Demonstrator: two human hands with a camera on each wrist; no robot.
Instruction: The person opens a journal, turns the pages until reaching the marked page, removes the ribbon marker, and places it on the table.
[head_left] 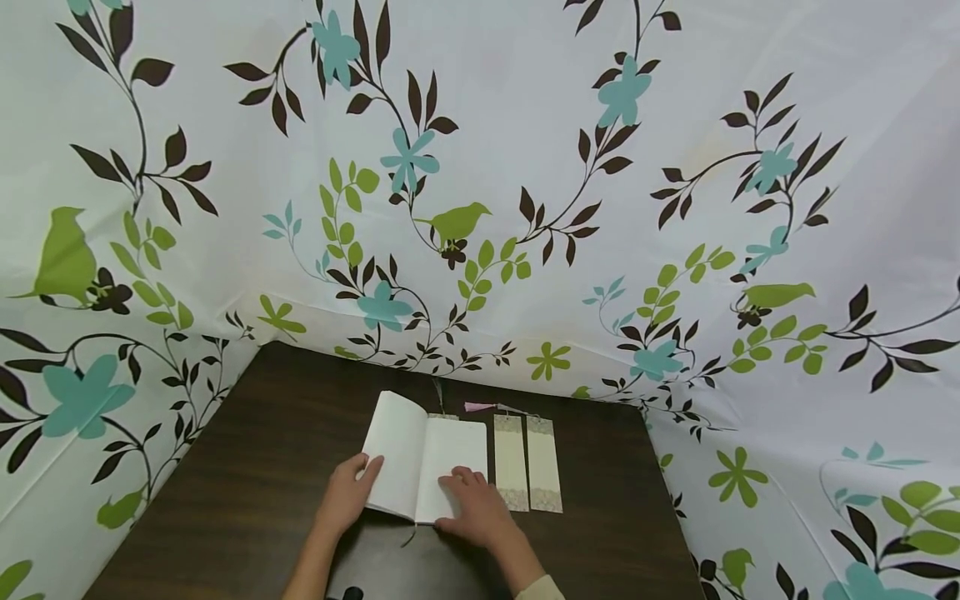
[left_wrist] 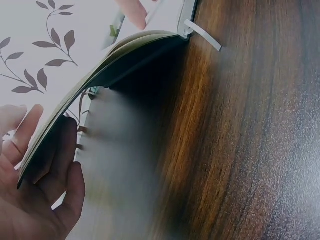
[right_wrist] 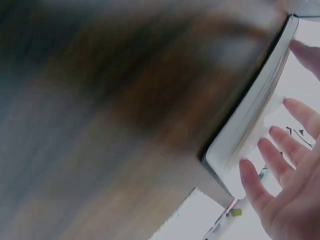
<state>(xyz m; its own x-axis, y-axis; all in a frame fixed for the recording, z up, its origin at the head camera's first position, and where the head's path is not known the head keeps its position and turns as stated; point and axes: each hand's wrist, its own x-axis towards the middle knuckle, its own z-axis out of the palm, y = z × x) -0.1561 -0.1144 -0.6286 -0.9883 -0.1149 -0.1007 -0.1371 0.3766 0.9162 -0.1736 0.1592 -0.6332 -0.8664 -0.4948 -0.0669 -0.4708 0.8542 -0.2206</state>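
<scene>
An open notebook [head_left: 452, 446] with blank white pages lies on the dark wooden table, its left side raised at a slant. My left hand [head_left: 347, 490] grips that raised side. In the left wrist view, the thumb is over the pages [left_wrist: 135, 42] and the fingers curl beneath the dark cover. My right hand [head_left: 480, 508] rests on the right-hand page; in the right wrist view its fingers [right_wrist: 277, 160] are spread and fairly straight over the paper. A thin ribbon marker [left_wrist: 204, 35] sticks out at the spine's near end.
Two cream bookmarks [head_left: 512, 467] [head_left: 544, 467] with patterned ends lie right of the notebook, a pink tassel [head_left: 478, 407] above them. Another bookmark [head_left: 444, 416] is partly hidden behind the notebook. Floral cloth [head_left: 480, 167] surrounds the table [head_left: 247, 500]. A small black object [head_left: 352, 593] shows at the bottom edge.
</scene>
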